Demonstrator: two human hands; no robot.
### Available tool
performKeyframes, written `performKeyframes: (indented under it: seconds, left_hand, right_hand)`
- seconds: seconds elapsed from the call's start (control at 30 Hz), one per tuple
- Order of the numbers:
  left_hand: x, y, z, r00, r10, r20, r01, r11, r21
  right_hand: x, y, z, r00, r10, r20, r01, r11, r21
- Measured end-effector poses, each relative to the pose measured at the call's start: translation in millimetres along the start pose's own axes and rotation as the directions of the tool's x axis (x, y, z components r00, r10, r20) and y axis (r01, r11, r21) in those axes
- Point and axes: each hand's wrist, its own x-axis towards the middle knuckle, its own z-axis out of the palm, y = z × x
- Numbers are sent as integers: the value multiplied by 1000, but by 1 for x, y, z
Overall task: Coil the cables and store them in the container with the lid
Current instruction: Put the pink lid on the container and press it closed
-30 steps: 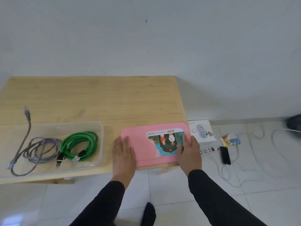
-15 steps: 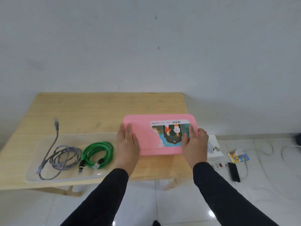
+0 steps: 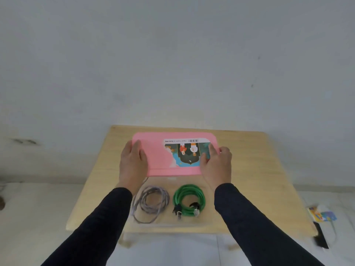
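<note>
I hold a pink lid [image 3: 159, 156] with a colourful sticker in the air above the far part of a clear plastic container [image 3: 169, 223] on the wooden table [image 3: 255, 169]. My left hand [image 3: 132, 162] grips the lid's left edge and my right hand [image 3: 217, 164] grips its right edge. Inside the container lie a coiled grey cable [image 3: 151, 202] on the left and a coiled green cable [image 3: 189, 198] on the right, both in front of the lid.
A pale wall rises just behind the table. On the tiled floor at the right lie a colourful packet [image 3: 318, 215], a black phone [image 3: 320, 239] and a white cord.
Both hands lifted the pink lid off the table's right part and carried it left, over the container. My view swung left, so the container sits centred below me.
</note>
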Motion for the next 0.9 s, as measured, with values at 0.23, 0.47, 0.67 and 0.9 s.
performKeyframes:
  seconds: [0.23, 0.47, 0.67, 0.9]
  left_hand:
    - [-9, -62, -3, 984, -86, 156, 86, 996, 2]
    - [-45, -73, 3, 978, -78, 195, 89, 995, -45]
    - [-70, -80, 6, 971, -90, 222, 106, 992, -63]
    - [-95, -83, 9, 978, -69, 198, 82, 995, -56]
  right_hand:
    - [-35, -23, 22, 996, 67, 66, -59, 992, -107]
    - [-75, -7, 14, 988, 138, 69, -127, 981, -144]
    - [-99, 9, 14, 991, 124, 48, -116, 982, -150]
    - [-119, 29, 29, 998, 46, -35, -49, 994, -96]
